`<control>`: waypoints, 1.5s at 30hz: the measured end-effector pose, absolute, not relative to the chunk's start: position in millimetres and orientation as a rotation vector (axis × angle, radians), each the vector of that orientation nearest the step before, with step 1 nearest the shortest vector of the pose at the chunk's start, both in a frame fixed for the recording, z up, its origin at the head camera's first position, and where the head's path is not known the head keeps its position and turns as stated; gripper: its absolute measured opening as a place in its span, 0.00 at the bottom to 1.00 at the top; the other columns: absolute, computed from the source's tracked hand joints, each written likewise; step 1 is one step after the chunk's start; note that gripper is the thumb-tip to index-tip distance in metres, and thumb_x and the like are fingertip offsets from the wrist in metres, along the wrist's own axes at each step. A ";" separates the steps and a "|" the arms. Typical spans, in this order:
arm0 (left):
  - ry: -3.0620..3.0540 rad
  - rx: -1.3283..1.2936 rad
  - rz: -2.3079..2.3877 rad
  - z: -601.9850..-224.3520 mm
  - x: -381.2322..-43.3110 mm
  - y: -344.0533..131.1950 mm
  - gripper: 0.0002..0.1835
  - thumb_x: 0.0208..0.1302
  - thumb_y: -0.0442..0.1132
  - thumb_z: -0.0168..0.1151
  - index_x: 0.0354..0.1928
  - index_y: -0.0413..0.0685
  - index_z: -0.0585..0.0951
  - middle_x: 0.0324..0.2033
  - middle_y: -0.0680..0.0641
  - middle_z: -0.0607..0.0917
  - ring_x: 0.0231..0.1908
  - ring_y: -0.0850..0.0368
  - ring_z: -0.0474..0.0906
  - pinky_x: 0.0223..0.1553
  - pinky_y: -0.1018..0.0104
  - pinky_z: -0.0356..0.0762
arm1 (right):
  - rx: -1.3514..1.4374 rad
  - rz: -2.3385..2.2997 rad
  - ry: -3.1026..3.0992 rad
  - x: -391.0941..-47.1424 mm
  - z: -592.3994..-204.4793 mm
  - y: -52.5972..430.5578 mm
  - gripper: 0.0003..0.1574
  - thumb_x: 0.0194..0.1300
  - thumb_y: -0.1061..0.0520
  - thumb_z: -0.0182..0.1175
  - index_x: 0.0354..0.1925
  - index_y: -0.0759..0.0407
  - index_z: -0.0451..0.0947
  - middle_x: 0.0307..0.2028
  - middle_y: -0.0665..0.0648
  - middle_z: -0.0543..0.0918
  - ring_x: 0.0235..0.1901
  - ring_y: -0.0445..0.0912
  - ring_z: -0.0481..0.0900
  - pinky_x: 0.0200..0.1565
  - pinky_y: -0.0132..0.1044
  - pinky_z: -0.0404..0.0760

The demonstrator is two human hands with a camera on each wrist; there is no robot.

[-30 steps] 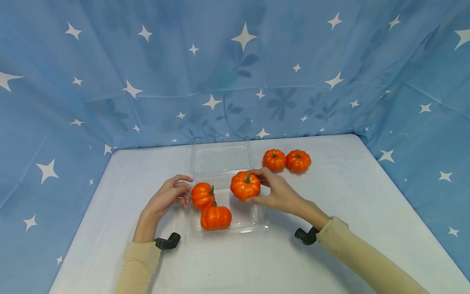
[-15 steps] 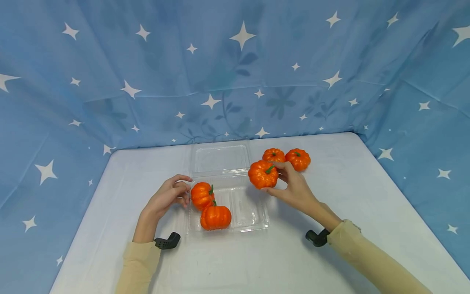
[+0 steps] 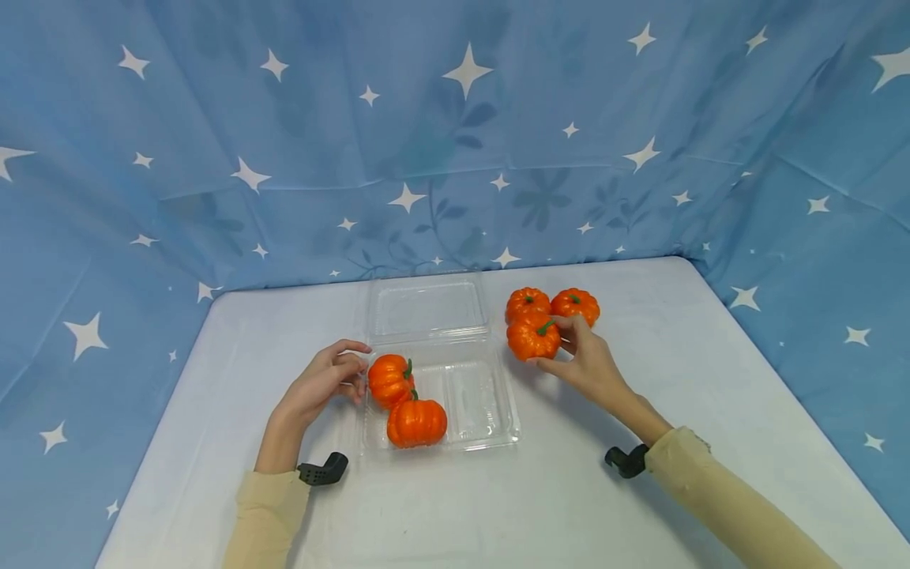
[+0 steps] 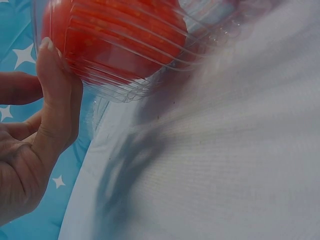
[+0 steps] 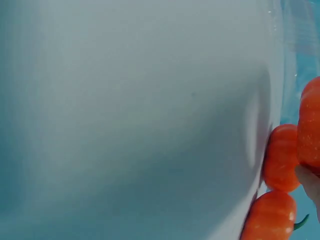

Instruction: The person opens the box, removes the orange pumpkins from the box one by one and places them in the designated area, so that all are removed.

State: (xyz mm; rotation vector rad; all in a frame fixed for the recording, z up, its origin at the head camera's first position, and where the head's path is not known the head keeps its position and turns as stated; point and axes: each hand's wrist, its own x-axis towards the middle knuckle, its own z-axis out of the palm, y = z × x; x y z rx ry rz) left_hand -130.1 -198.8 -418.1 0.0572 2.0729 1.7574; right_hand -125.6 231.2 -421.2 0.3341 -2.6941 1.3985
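Observation:
My right hand [image 3: 593, 363] pinches a small orange toy pumpkin [image 3: 532, 338] with a green stem, raised just right of a clear plastic clamshell box [image 3: 490, 395]. In the right wrist view, the held pumpkin [image 5: 311, 127] shows at the right edge with a fingertip against it. My left hand [image 3: 323, 383] rests with loosely bent fingers at the box's left wall. The left wrist view shows a fingertip [image 4: 47, 47] touching the ribbed plastic. Two toy pumpkins lie inside the box, one at the left [image 3: 389, 381] and one at the front [image 3: 417, 423].
Behind the held pumpkin, two more pumpkins sit side by side on the white table, one left [image 3: 528, 303] and one right [image 3: 577, 303]. The box's open lid [image 3: 428, 308] lies flat toward the back. A blue star-patterned curtain [image 3: 398, 142] borders the table.
My right hand has carried its pumpkin from over the box's right half rightward, to beside the box and in front of the two back pumpkins. The left hand has stayed put.

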 end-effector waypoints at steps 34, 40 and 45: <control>2.078 0.067 1.755 -421.2 -129.3 -197.7 0.22 0.76 0.32 0.48 0.68 0.29 0.65 0.30 0.45 0.81 0.23 0.55 0.78 0.28 0.63 0.85 | 0.274 1.279 -2.854 -133.5 -441.1 246.2 0.48 0.55 0.63 0.78 0.65 0.72 0.60 0.64 0.78 0.73 0.63 0.70 0.77 0.60 0.58 0.79; 2.079 0.058 1.755 -419.9 -128.8 -198.6 0.22 0.77 0.32 0.48 0.68 0.29 0.65 0.30 0.45 0.81 0.23 0.56 0.78 0.28 0.63 0.85 | 0.312 1.286 -2.870 -135.0 -435.3 247.1 0.55 0.54 0.60 0.79 0.70 0.71 0.58 0.67 0.76 0.71 0.66 0.68 0.73 0.63 0.59 0.76; 2.082 0.056 1.753 -419.2 -129.3 -198.5 0.22 0.77 0.32 0.48 0.68 0.29 0.65 0.30 0.45 0.80 0.23 0.56 0.78 0.28 0.64 0.84 | 0.335 1.229 -2.884 -135.9 -432.6 247.3 0.54 0.54 0.58 0.80 0.69 0.71 0.59 0.67 0.75 0.72 0.66 0.68 0.73 0.64 0.60 0.76</control>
